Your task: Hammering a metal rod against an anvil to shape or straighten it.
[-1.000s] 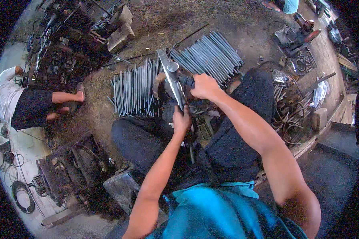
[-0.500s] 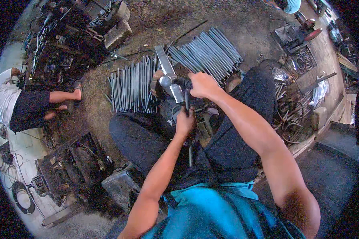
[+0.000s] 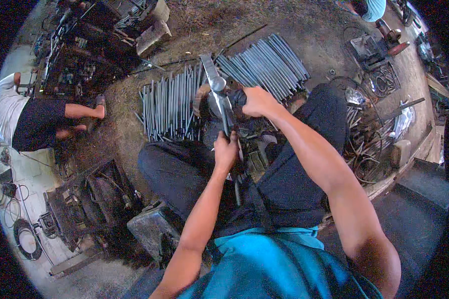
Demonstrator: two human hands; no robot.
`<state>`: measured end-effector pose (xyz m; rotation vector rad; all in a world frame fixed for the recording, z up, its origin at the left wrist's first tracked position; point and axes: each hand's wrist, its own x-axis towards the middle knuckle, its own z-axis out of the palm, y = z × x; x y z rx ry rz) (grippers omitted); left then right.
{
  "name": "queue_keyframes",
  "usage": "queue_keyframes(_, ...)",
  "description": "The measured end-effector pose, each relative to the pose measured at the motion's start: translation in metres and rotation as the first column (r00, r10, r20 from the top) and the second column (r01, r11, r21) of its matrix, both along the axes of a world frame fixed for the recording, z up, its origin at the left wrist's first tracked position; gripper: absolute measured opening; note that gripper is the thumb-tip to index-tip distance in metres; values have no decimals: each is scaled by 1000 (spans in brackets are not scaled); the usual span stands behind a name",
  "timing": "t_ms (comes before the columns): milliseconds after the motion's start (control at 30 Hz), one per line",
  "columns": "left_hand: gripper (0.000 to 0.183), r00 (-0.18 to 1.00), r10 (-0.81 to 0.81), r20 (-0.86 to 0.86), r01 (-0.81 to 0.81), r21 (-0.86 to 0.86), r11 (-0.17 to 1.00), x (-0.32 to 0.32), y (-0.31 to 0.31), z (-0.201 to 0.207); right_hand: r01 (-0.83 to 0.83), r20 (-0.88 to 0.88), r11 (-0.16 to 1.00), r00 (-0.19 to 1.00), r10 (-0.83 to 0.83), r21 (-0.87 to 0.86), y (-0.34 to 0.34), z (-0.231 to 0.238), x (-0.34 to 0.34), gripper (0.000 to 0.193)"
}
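Observation:
My right hand (image 3: 259, 102) is closed round the dark handle of a hammer. The hammer's head (image 3: 217, 83) shows a shiny rounded top, above a long narrow metal anvil (image 3: 208, 65) between my knees. My left hand (image 3: 226, 148) is closed round a thin grey metal rod (image 3: 226, 121), just below the hammer. The rod points away from me toward the anvil; the hammer hides its far end. Whether hammer and rod touch, I cannot tell. Two rows of grey metal rods lie beyond my knees, one left (image 3: 172, 107) and one right (image 3: 267, 65).
At the left stands a person (image 3: 37, 117) in a white top and dark shorts, near a cluttered dark bench (image 3: 80, 70). A grimy metal block (image 3: 154, 229) sits by my left leg. On the right are scrap rods (image 3: 364, 154), a tray of rings (image 3: 384, 79) and a machine (image 3: 366, 50).
The hammer's head has shifted away from me and slightly right over the anvil, baring more of the rod. Both hands keep their holds. The whole view has shifted slightly.

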<state>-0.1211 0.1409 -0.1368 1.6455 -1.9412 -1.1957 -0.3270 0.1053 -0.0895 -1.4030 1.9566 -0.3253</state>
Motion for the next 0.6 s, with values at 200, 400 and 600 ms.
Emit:
queue_keyframes(200,38,1000,24,-12,-24,-8,1000,2,-2,-8,46,-53,996,997,-50,-81,4,-9,4,36)
queue_keyframes(400,37,999,40,-30,-38,52,998,4,-4,-1,-12,1,1000,1000,12,-19,-2,-15,4,36)
queue_keyframes(600,35,1000,8,-28,-8,-5,1000,2,-3,-1,67,-16,997,998,-68,-47,0,-27,2,33)
